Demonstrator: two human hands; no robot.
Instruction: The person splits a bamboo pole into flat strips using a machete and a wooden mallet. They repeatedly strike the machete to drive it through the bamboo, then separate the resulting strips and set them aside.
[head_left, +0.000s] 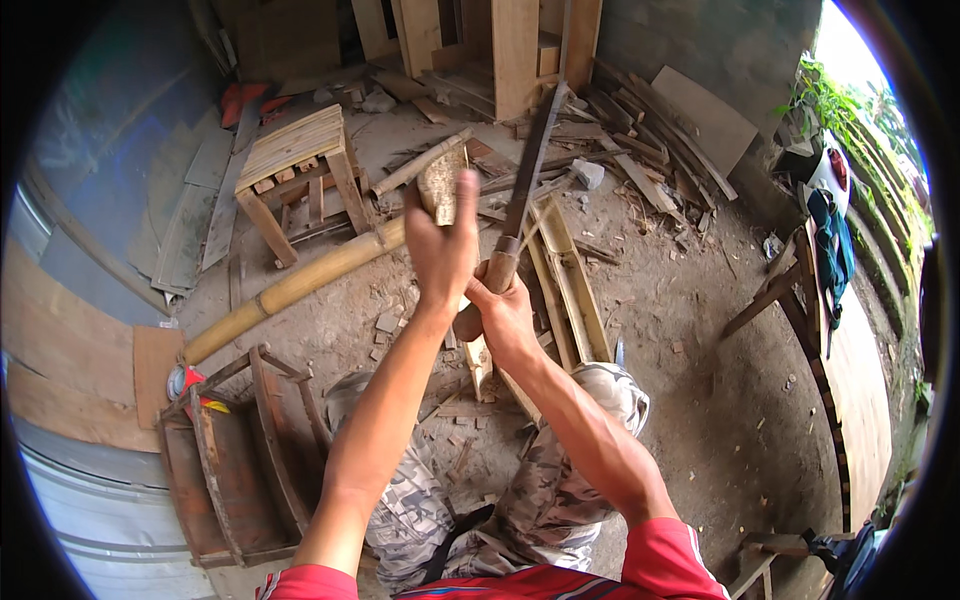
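My right hand (508,318) is wrapped round the wooden handle of a machete (533,160). Its long dark blade points up and away from me, and the handle's thick end shows beside my fist. Just to the left, my left hand (443,255) is raised, thumb upright, gripping a short, pale, rough piece of wood (440,188) between thumb and fingers. Slight motion blur softens this hand. Beyond and below lie split bamboo lengths (575,285) on the ground, partly hidden by my arms and knees.
A long bamboo pole (320,275) lies slantwise at left, near a slatted wooden stool (297,150). An old wooden frame (240,460) stands by my left leg. Scrap wood (650,150) is heaped at the back. At right is a bench-like wooden surface (850,400) with a dark cloth (830,245).
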